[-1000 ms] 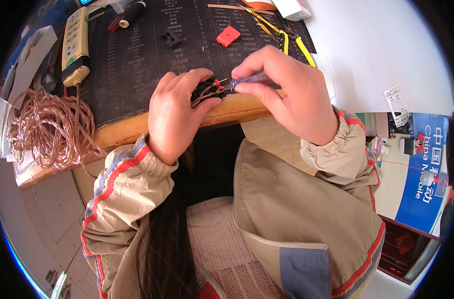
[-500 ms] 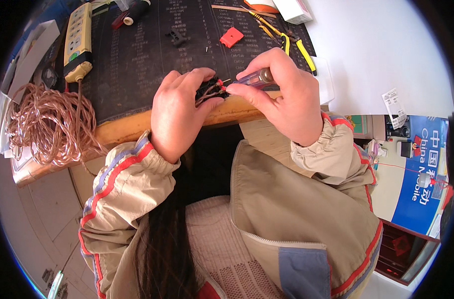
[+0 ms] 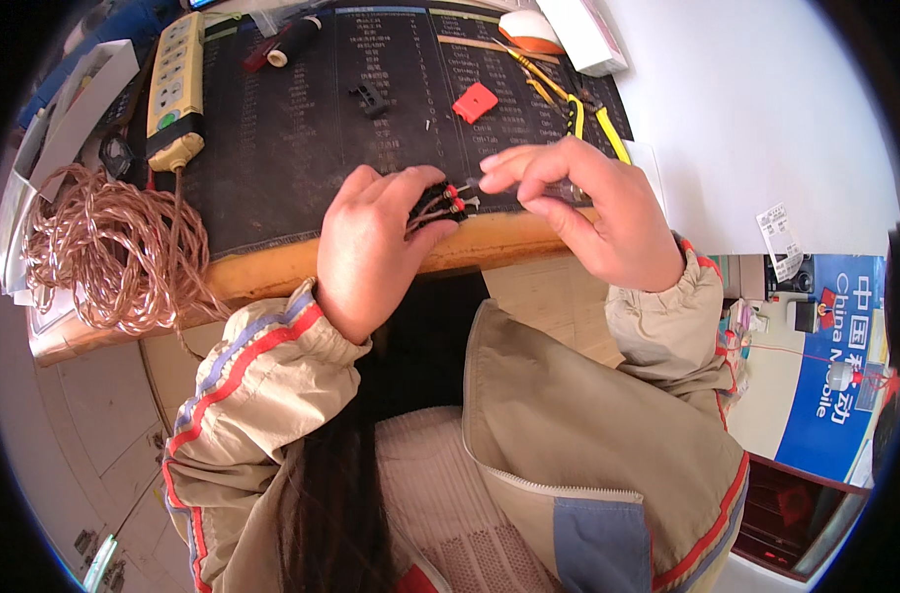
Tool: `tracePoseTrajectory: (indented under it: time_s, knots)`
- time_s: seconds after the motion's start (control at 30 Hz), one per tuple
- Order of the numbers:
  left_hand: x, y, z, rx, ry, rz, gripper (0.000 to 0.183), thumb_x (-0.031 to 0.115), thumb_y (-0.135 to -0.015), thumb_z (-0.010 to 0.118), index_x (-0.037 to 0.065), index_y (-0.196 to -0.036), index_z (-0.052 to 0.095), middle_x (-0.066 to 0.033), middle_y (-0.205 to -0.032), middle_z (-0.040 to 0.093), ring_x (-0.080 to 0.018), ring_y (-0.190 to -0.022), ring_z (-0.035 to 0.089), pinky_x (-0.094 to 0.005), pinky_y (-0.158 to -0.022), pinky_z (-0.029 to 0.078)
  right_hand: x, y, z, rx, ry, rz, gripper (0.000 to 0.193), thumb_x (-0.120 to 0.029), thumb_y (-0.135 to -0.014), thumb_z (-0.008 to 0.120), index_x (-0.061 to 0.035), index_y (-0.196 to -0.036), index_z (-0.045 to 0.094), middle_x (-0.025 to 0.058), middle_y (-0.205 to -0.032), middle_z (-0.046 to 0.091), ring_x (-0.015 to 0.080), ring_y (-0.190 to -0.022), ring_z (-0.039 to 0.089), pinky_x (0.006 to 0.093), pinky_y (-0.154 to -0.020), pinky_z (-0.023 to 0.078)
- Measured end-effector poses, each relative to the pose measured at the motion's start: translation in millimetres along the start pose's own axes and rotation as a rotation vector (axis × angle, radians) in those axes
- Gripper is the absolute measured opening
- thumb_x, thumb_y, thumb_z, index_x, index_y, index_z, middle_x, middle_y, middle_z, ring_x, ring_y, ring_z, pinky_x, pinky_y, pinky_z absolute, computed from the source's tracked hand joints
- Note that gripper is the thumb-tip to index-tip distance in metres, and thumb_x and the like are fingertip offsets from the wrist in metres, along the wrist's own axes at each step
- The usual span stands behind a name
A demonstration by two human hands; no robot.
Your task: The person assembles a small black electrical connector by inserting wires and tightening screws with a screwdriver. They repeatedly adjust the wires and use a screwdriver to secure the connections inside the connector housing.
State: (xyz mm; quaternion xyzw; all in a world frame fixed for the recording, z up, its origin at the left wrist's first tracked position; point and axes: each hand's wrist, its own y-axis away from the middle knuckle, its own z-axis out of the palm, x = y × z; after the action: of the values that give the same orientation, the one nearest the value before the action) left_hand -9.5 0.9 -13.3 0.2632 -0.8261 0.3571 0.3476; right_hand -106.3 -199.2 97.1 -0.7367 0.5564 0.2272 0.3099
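My left hand [image 3: 376,237] is closed around an opened black plug [image 3: 452,198] at the table's front edge, thumb on the near side and fingers on the far side. Red parts, metal prongs and brown wire ends show in the plug; the rest is under my fingers. To its right, my right hand [image 3: 598,203] hovers with its fingers apart, off the plug. A small shiny bit of something shows behind that thumb, too hidden to name. Farther back on the mat lie a red plastic piece [image 3: 475,102], a black plastic piece [image 3: 369,97] and a tiny pale screw-like piece [image 3: 428,126].
A coil of brown twisted cable [image 3: 114,247] lies at the left edge, near a yellow power strip [image 3: 176,94]. Yellow-handled pliers [image 3: 608,128] and a yellow tester-like tool [image 3: 534,67] lie back right, by a white box [image 3: 583,40]. A dark-handled tool [image 3: 290,42] lies far left.
My right hand has drawn back right from the plug, and its fingers have spread. The screwdriver it held at the plug no longer shows there. My left hand keeps its hold.
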Motion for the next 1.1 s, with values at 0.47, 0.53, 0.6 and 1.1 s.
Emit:
tracePoseTrajectory:
  time_s: [0.47, 0.53, 0.6, 1.1]
  knots:
    - [0.2, -0.9, 0.9, 0.003, 0.01, -0.016, 0.044, 0.013, -0.072, 0.089, 0.006, -0.113, 0.072, -0.0096, -0.095, 0.074, -0.0317, -0.085, 0.062, -0.0411, -0.08, 0.054, 2.2, -4.1, -11.7, -0.098, -0.052, 0.037, 0.016, 0.013, -0.095, 0.057, -0.001, -0.1, 0.054, 0.0191, -0.113, 0.074, 0.0333, -0.121, 0.069, 0.042, -0.104, 0.054]
    - [0.4, -0.9, 0.4, 0.0, 0.009, -0.017, 0.043, 0.012, -0.073, 0.088, 0.007, -0.113, 0.072, -0.0095, -0.095, 0.074, -0.0317, -0.085, 0.062, -0.0411, -0.08, 0.054, 4.0, -4.0, -10.2, -0.101, -0.059, 0.034, 0.015, 0.013, -0.095, 0.058, -0.0011, -0.1, 0.054, 0.019, -0.113, 0.075, 0.0332, -0.121, 0.069, 0.0419, -0.104, 0.054]
    - [0.6, -0.6, 0.0, -0.003, 0.009, -0.016, 0.043, 0.012, -0.073, 0.088, 0.007, -0.113, 0.072, -0.0094, -0.095, 0.074, -0.0316, -0.085, 0.062, -0.0411, -0.08, 0.054, 5.3, -3.8, -8.3, -0.106, -0.057, 0.031, 0.015, 0.013, -0.095, 0.058, -0.0012, -0.1, 0.054, 0.0189, -0.113, 0.075, 0.0332, -0.121, 0.069, 0.0418, -0.104, 0.054]
    - [0.5, 0.1, -0.4, -0.012, 0.012, -0.02, 0.043, 0.013, -0.074, 0.088, 0.007, -0.113, 0.072, -0.0094, -0.092, 0.073, -0.0308, -0.083, 0.061, -0.0406, -0.079, 0.053, 1.5, -10.3, -7.9, -0.126, -0.043, 0.016, 0.016, 0.013, -0.094, 0.059, -0.0016, -0.099, 0.053, 0.0187, -0.112, 0.075, 0.0325, -0.118, 0.071, 0.0426, -0.106, 0.053]
